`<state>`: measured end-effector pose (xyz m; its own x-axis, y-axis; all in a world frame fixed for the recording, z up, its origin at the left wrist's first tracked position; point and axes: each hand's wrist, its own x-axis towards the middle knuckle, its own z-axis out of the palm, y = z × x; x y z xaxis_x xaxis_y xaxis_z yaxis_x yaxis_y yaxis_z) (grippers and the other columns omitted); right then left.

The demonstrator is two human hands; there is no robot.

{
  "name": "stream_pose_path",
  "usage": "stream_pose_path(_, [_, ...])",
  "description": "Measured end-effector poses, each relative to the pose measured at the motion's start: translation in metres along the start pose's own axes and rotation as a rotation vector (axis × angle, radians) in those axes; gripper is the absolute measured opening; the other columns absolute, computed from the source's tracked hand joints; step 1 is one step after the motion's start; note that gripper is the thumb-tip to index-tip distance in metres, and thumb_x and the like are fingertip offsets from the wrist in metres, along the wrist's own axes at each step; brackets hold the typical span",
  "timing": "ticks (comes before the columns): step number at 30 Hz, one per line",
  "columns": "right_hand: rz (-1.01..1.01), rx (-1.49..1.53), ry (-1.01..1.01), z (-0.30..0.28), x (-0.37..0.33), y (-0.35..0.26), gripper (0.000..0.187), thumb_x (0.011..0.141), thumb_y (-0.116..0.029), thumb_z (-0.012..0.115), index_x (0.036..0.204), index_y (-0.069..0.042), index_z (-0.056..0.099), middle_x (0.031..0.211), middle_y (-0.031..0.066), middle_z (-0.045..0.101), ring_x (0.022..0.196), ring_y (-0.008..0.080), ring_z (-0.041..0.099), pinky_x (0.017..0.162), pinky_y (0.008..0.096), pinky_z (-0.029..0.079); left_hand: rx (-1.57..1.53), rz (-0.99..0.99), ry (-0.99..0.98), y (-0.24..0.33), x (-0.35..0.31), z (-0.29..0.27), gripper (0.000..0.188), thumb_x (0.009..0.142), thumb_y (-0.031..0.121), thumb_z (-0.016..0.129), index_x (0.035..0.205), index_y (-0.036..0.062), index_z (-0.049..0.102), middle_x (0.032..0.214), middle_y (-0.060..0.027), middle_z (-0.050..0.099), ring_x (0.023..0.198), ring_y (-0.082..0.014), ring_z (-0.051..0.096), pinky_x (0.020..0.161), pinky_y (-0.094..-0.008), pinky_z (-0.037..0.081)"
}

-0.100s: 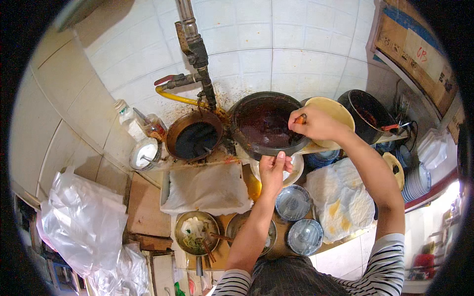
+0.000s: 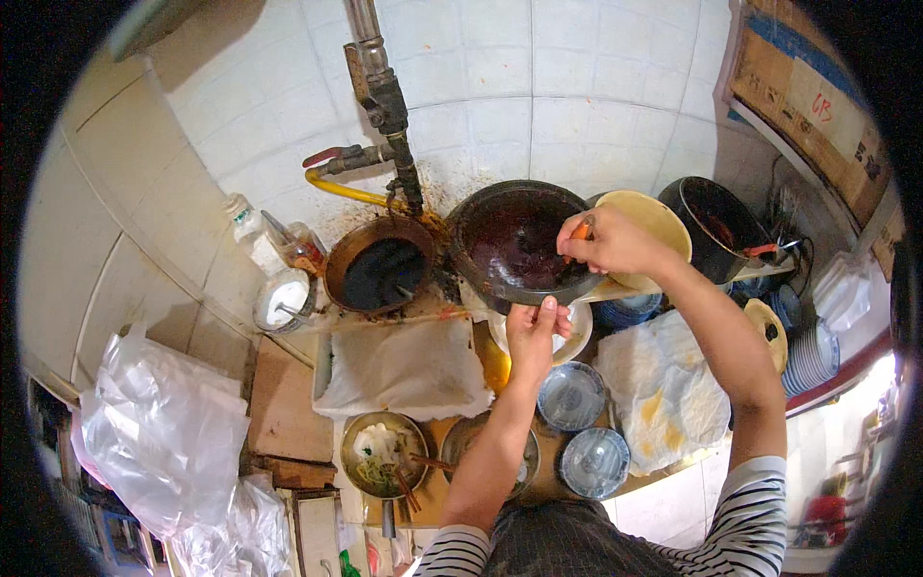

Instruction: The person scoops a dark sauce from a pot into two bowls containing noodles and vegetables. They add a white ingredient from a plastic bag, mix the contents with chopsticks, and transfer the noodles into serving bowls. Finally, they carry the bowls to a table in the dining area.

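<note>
A wide dark bowl [image 2: 514, 240] with dark red-brown contents sits on the shelf by the tiled wall. My left hand [image 2: 532, 337] is at its near rim, thumb up against the edge and fingers curled below. My right hand [image 2: 611, 242] is closed around the orange handle of a utensil [image 2: 581, 231] over the bowl's right side; its lower end is hidden, so I cannot tell its kind. Behind my left hand, below the rim, is a white bowl [image 2: 575, 337]. A cream-coloured round lid or basin [image 2: 663, 226] lies behind my right hand.
A brown pan of dark liquid [image 2: 383, 271] and a jar of white stuff [image 2: 285, 300] stand left; a black pot [image 2: 707, 207] stands right. Nearer are a cloth-covered tray [image 2: 399, 365], a metal pan with noodles [image 2: 380, 462], plastic-wrapped bowls [image 2: 594, 462] and a stained cloth [image 2: 663, 389].
My right hand has shifted slightly left over the dark bowl, and the orange handle shows more. My left hand stays at the rim.
</note>
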<state>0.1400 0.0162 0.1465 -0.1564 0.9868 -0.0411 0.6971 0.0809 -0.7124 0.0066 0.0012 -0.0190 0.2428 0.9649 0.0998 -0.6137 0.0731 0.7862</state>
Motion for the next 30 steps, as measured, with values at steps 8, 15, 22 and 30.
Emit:
stream_pose_path(8, [-0.533, -0.040, 0.191, 0.035, 0.046, 0.042, 0.011, 0.082, -0.006, 0.061, 0.091, 0.000, 0.062, 0.079, 0.0072, 0.059, 0.069, 0.0135, 0.057, 0.061, 0.0277, 0.048, -0.031, 0.005, -0.037, 0.000, -0.001, 0.003, 0.013, 0.090, 0.013, 0.055, 0.090, 0.0003, 0.053, 0.074, -0.0111, 0.061, 0.055, -0.0148, 0.055, 0.050, -0.0277, 0.048])
stream_pose_path(15, [-0.305, -0.309, 0.160, -0.008, 0.024, 0.051, 0.010, 0.078, -0.003, 0.058, 0.086, 0.001, 0.062, 0.077, 0.0107, 0.063, 0.073, 0.0206, 0.059, 0.066, 0.0329, 0.048, -0.003, -0.010, -0.039, -0.001, 0.001, 0.000, 0.013, 0.090, 0.014, 0.055, 0.092, 0.0011, 0.052, 0.074, -0.0113, 0.061, 0.055, -0.0151, 0.055, 0.049, -0.0278, 0.048])
stream_pose_path(22, [-0.045, 0.215, 0.137, 0.011, 0.002, 0.032, 0.012, 0.086, -0.012, 0.057, 0.086, -0.002, 0.062, 0.069, 0.0007, 0.058, 0.055, 0.0072, 0.053, 0.051, 0.0217, 0.045, 0.018, -0.008, 0.036, -0.001, -0.004, 0.004, 0.017, 0.091, 0.017, 0.055, 0.093, 0.0006, 0.051, 0.073, -0.0086, 0.059, 0.054, -0.0123, 0.054, 0.051, -0.0259, 0.049])
stream_pose_path(30, [0.032, 0.309, 0.119, 0.023, 0.008, 0.022, 0.012, 0.085, -0.014, 0.057, 0.085, -0.004, 0.063, 0.066, 0.0004, 0.057, 0.053, 0.0066, 0.053, 0.046, 0.0212, 0.044, 0.025, -0.013, -0.041, 0.002, 0.001, -0.003, 0.017, 0.091, 0.016, 0.054, 0.096, 0.0009, 0.050, 0.074, -0.0077, 0.059, 0.055, -0.0123, 0.054, 0.051, -0.0261, 0.050])
